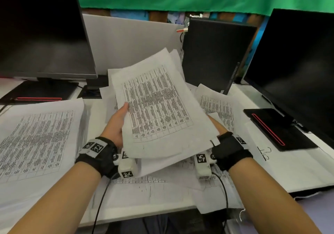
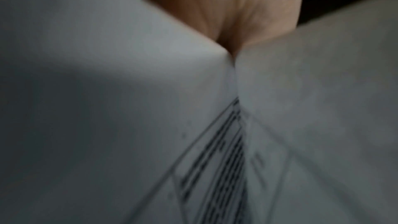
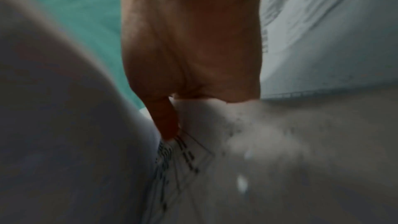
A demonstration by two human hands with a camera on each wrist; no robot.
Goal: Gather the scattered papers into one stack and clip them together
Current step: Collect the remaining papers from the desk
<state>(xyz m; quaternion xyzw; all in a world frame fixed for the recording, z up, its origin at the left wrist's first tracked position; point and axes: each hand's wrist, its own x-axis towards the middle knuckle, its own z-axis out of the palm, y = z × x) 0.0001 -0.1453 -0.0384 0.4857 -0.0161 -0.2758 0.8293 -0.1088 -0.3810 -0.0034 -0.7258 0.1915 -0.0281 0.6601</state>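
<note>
A loose bundle of printed table sheets (image 1: 159, 103) is held tilted above the desk, its edges uneven. My left hand (image 1: 117, 123) grips its left edge, thumb on top of the top sheet. My right hand (image 1: 216, 127) holds the right edge from beneath, mostly hidden by the sheets. In the left wrist view my palm (image 2: 226, 14) meets blurred paper (image 2: 150, 108). In the right wrist view a finger (image 3: 165, 122) lies between sheets (image 3: 215, 159). More printed sheets lie on the desk: one at left (image 1: 36, 139), one at right (image 1: 216, 105), others under my wrists (image 1: 153, 188). No clip is visible.
A black monitor (image 1: 41, 27) stands at the back left, another (image 1: 298, 67) at the right, each on a black base with a red line (image 1: 274, 128). A black computer tower (image 1: 215, 52) stands behind the papers. The white desk's (image 1: 289, 170) front edge runs below my forearms.
</note>
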